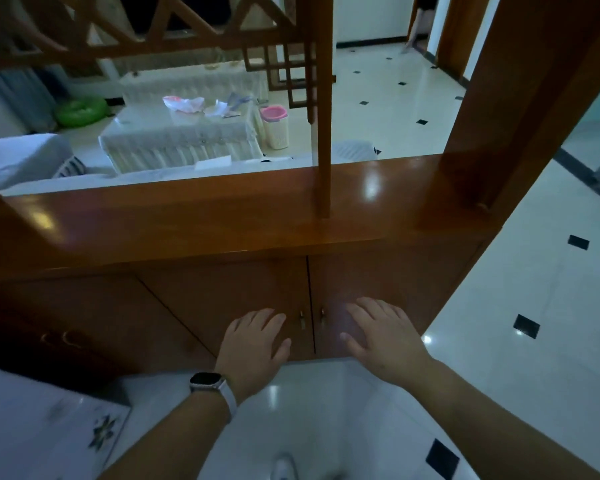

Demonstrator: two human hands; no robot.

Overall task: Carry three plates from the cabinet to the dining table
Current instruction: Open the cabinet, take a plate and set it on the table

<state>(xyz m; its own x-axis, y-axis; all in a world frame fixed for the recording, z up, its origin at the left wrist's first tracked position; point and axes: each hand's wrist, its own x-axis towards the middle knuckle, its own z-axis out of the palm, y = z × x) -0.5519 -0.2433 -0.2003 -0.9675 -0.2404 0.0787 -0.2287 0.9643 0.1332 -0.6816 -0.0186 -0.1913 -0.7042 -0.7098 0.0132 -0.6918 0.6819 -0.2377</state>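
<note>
My hands, left (pixel 255 344) and right (pixel 383 332), empty, fingers spread, near cabinet doors (pixel 257 299); doors closed. Next: grip handles (pixel 302 319), pull.

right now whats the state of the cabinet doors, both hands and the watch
left cabinet door: closed
right cabinet door: closed
left hand: open, empty, near the left handle
right hand: open, empty, near the right handle
watch: on left wrist, screen dark
</note>
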